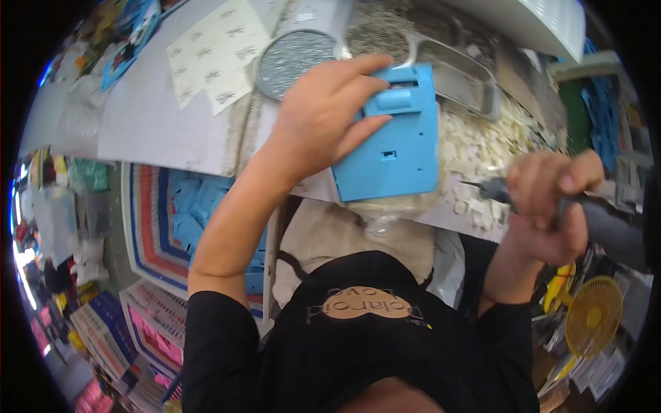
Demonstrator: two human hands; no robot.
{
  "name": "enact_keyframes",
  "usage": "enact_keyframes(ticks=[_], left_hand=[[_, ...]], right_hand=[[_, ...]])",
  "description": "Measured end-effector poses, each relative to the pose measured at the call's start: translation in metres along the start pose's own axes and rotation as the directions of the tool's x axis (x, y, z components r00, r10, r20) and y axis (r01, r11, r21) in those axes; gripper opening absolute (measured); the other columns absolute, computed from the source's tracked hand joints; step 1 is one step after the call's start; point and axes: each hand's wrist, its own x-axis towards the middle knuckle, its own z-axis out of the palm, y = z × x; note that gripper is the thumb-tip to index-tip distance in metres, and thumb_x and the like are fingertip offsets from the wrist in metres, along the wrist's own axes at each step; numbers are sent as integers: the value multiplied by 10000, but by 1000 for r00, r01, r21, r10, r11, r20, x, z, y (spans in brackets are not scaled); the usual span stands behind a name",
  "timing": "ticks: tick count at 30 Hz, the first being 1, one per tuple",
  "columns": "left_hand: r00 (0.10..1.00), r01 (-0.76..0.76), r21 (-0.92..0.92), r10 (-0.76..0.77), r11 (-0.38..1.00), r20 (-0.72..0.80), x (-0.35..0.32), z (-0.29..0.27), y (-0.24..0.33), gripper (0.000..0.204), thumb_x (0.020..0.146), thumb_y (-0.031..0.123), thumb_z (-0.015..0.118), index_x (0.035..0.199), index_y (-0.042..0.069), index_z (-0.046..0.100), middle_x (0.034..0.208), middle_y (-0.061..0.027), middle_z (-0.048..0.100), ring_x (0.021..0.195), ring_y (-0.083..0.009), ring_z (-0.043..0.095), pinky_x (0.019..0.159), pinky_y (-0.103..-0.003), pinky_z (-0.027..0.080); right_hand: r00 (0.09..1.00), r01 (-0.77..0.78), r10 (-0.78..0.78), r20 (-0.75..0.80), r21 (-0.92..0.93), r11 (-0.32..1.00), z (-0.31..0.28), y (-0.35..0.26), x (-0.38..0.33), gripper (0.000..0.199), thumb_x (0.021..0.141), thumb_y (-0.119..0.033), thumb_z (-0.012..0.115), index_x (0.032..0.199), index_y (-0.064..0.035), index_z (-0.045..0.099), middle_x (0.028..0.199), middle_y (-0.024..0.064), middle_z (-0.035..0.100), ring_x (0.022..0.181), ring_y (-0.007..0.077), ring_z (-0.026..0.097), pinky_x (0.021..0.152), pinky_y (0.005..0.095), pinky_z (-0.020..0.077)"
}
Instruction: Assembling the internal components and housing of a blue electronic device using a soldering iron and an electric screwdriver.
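A light blue plastic housing panel (406, 162) lies at the front edge of the worktable, with a raised bump, a slot near its far end and a small square hole. My left hand (330, 103) grips its far left side, fingers over the slotted end and thumb on its face. To the right, my right hand (554, 186) is wrapped round a dark electric screwdriver (602, 224). The driver's thin bit (470, 183) points left toward the panel and stands apart from it. Most of the tool's body is behind my fingers or at the picture's dark rim.
Beyond the panel stand a round dish of metal pins or screws (292, 62), a heap of small screws (379, 38) and a metal tray (461, 76). Cream plastic bits (502, 141) litter the right side. A sticker sheet (220, 51), a box of blue parts (148, 220) and a yellow fan (593, 316) surround me.
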Motion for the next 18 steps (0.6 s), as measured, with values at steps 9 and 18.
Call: enact_keyframes(ticks=[9, 18], left_hand=[[-174, 916, -367, -668, 160, -724, -425, -138, -44, 425, 1022, 287, 580, 1244, -73, 542, 1221, -183, 625, 1129, -273, 595, 1010, -387, 455], [-727, 685, -477, -551, -550, -409, -614, -2, -30, 737, 852, 371, 755, 1390, -79, 528, 1420, -284, 543, 1260, -428, 550, 1078, -493, 427]], right_hand=[[977, -28, 32, -210, 21, 999, -23, 1, -7, 217, 952, -214, 586, 1054, -66, 464, 618, -34, 433, 512, 93, 409, 603, 288, 372], [971, -67, 75, -229, 40, 997, -20, 21, 19, 250, 935, -209, 627, 1034, -66, 447, 613, -23, 407, 478, 83, 376, 510, 260, 317]])
